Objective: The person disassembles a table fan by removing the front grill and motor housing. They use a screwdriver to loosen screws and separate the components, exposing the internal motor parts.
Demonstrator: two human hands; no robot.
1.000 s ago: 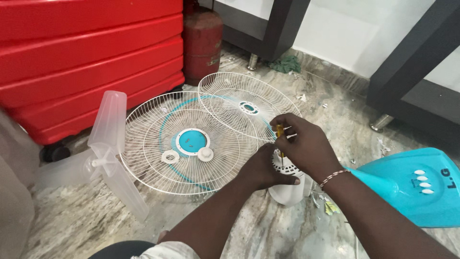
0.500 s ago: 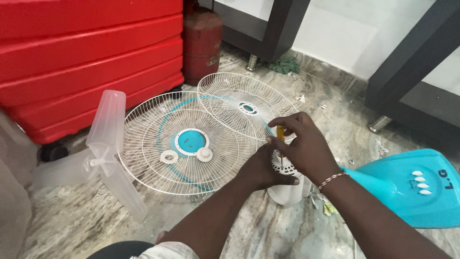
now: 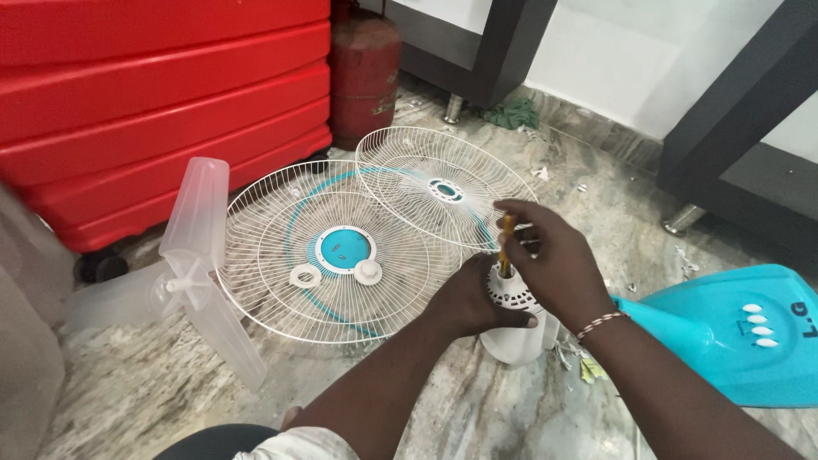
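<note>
While the left hand (image 3: 477,298) wraps around the white motor housing (image 3: 515,319) to steady it on the floor, the right hand (image 3: 550,255) pinches the yellow handle of a screwdriver (image 3: 507,243) and holds it upright, its tip down on the top of the housing. Both hands are closed on what they hold, fingers curled rather than spread. Judging by how the parts lie, the fan is well on the way to being stripped: the two wire guards (image 3: 341,251) lie flat and overlapping on the marble floor (image 3: 477,417) to the left of the housing, the nearer one with a blue hub and two small white fittings resting on it, and the clear plastic blade (image 3: 200,273) lies apart at the far left. A blue base (image 3: 733,336) with white buttons sits just to the right. What seems left is the housing itself, since the screwdriver is at work on its top; whether the screw there is loose or tight cannot be told. A red crate (image 3: 153,102) and a red cylinder (image 3: 365,72) stand behind.
</note>
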